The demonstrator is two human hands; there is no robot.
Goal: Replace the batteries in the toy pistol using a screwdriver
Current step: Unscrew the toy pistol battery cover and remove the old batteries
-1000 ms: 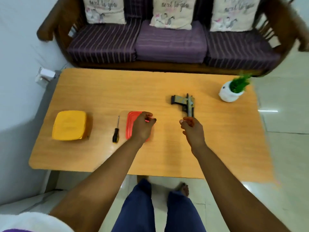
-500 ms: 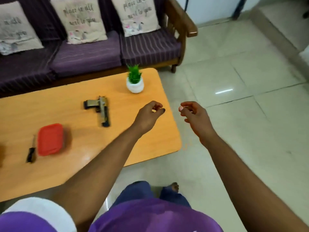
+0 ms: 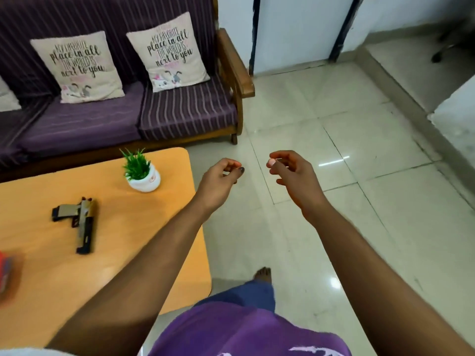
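Catalogue, placed from the toy pistol (image 3: pixel 82 222), near to far.

Red container (image 3: pixel 5 272) — nearer than the pistol, at the frame's left edge; contents not visible, blurred.

Toy pistol — flat on the orange worktop (image 3: pixel 115 265), untouched; screwdriver out of view.

Left hand (image 3: pixel 219 179), right hand (image 3: pixel 291 173) — a second ago above the worktop beside the pistol, now out over the floor; each grip loosely curled, apparently empty. Work seems paused.

Potted plant (image 3: pixel 142 173) — beyond the pistol.

The single head-worn camera looks forward and steeply down from standing height, facing the desk's (image 3: pixel 180 227) right end and the floor (image 3: pixel 334 140) beyond.
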